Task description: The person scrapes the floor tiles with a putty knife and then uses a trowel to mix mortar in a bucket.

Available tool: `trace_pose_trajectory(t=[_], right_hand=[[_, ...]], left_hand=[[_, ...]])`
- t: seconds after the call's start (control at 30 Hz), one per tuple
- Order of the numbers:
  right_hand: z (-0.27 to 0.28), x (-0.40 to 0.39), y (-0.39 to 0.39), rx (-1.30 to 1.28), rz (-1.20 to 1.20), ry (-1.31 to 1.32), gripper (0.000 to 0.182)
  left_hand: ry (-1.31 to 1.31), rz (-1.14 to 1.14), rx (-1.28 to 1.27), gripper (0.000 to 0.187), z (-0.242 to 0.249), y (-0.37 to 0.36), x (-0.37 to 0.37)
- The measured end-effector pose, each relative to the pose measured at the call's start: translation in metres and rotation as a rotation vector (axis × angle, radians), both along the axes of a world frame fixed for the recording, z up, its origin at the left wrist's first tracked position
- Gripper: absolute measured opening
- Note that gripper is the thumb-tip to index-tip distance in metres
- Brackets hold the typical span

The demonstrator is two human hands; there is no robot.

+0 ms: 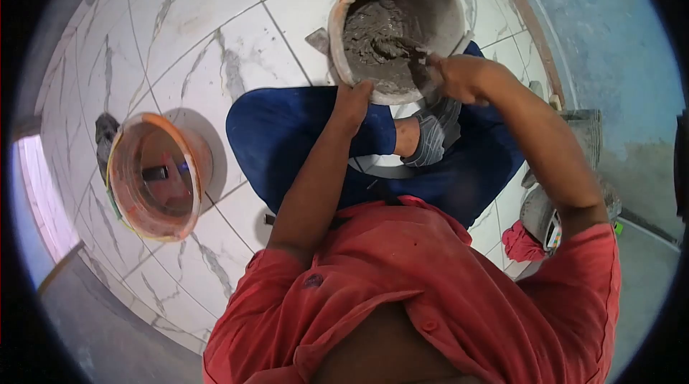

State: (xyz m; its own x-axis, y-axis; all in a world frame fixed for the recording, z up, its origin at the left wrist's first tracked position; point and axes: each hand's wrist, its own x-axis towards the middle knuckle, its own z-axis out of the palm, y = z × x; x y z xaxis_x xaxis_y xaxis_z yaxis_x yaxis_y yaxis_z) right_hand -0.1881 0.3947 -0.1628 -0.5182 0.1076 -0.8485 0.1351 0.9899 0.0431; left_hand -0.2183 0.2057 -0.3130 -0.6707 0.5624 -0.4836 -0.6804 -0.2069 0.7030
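A bucket (459, 29) stands tilted in front of my crossed legs, its mouth facing me. Wet grey mortar (377, 32) lies inside it. My left hand (355, 102) grips the bucket's near rim with closed fingers. At the right side of the rim, my right hand (463, 77) is closed round the handle of a trowel-like tool (423, 72), whose dark blade reaches into the mortar and is partly blurred.
An orange bucket (192, 169) with liquid and some objects in it stands on the tiled floor at the left, beside a dark bag (106, 133). A red cloth (522, 242) and another container (537, 215) are at my right, near the blue wall (610, 47).
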Motion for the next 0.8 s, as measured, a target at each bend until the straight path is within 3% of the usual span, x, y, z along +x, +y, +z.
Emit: trace_pose_trajectory(t=[0.1, 0.13, 0.17, 0.23, 0.3, 0.37, 0.4, 0.47, 0.5, 0.57, 0.6, 0.63, 0.7, 0.73, 0.77, 0.8], right_hand=[[-0.003, 0.011, -0.034, 0.179, 0.03, 0.085, 0.061], [-0.038, 0.015, -0.019, 0.178, 0.134, 0.149, 0.068], [-0.026, 0.006, -0.017, 0.187, 0.135, 0.158, 0.068], [0.018, -0.014, -0.026, -0.016, -0.325, -0.1, 0.066], [0.039, -0.013, -0.016, -0.083, -0.287, -0.099, 0.066], [0.043, -0.002, -0.014, 0.157, -0.129, -0.054, 0.065], [0.028, 0.007, -0.006, 0.153, -0.13, -0.063, 0.065], [-0.018, 0.031, 0.012, 0.288, 0.127, 0.163, 0.067], [-0.024, 0.029, 0.009, 0.297, 0.114, 0.165, 0.067], [-0.039, 0.014, 0.001, 0.286, 0.074, 0.111, 0.069], [-0.029, 0.002, 0.011, 0.16, 0.209, -0.098, 0.068], [-0.024, 0.001, 0.017, 0.153, 0.198, -0.107, 0.068], [0.001, -0.011, 0.021, 0.042, 0.431, -0.374, 0.064], [0.023, 0.005, 0.005, 0.063, -0.323, -0.02, 0.061], [0.018, 0.011, -0.005, 0.057, -0.302, -0.036, 0.061], [0.009, 0.02, -0.012, 0.154, -0.041, -0.009, 0.057]], left_hand=[[0.094, -0.055, 0.006, 0.046, -0.008, 0.002, 0.005], [0.176, -0.038, 0.067, 0.046, -0.013, 0.005, 0.006], [0.185, -0.037, 0.076, 0.046, -0.011, 0.007, 0.0], [0.069, -0.119, 0.0, 0.046, -0.009, -0.001, -0.001], [0.122, -0.107, -0.026, 0.05, -0.01, -0.001, 0.003], [0.163, -0.083, -0.056, 0.054, -0.016, -0.001, 0.005], [0.175, -0.082, -0.036, 0.056, -0.022, 0.002, 0.006], [0.198, -0.102, -0.001, 0.059, -0.034, 0.009, 0.008], [0.316, -0.088, -0.008, 0.059, -0.041, 0.011, 0.009], [0.441, -0.073, -0.015, 0.059, -0.054, 0.017, 0.007], [0.426, -0.03, 0.043, 0.06, -0.058, 0.02, 0.005], [0.399, 0.005, 0.097, 0.06, -0.061, 0.018, 0.012], [0.373, -0.054, 0.075, 0.06, -0.049, 0.013, 0.009], [0.337, -0.088, 0.037, 0.06, -0.044, 0.009, 0.008], [0.321, -0.069, 0.025, 0.06, -0.049, 0.007, 0.01], [0.408, -0.1, -0.026, 0.06, -0.055, 0.008, 0.01]])
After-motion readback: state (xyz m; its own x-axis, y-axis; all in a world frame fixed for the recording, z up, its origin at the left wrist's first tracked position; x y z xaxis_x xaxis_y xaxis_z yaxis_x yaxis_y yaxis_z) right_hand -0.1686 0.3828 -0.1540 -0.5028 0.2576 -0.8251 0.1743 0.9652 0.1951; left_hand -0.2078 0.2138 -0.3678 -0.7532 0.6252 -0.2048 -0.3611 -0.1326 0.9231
